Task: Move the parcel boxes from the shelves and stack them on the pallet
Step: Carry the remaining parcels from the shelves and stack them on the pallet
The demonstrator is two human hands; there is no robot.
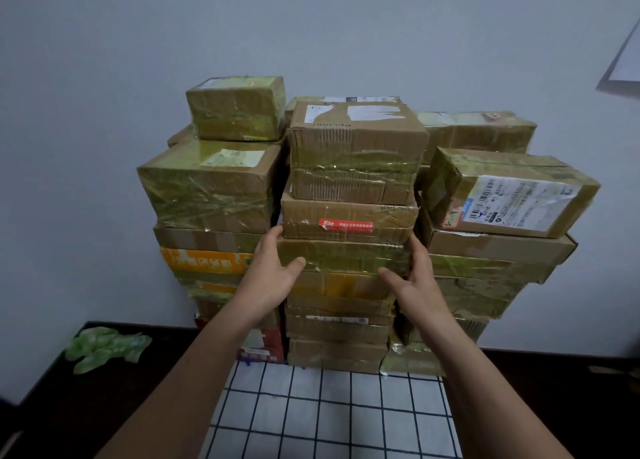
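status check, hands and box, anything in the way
Left hand and right hand flat against ends of flat taped box, mid-stack. Red-label box and top box stacked on it.

A bare left forearm (194, 365) and a bare right forearm (485, 372), uncovered along their visible length, end in a bare left hand (273, 271) and a bare right hand (412, 278).
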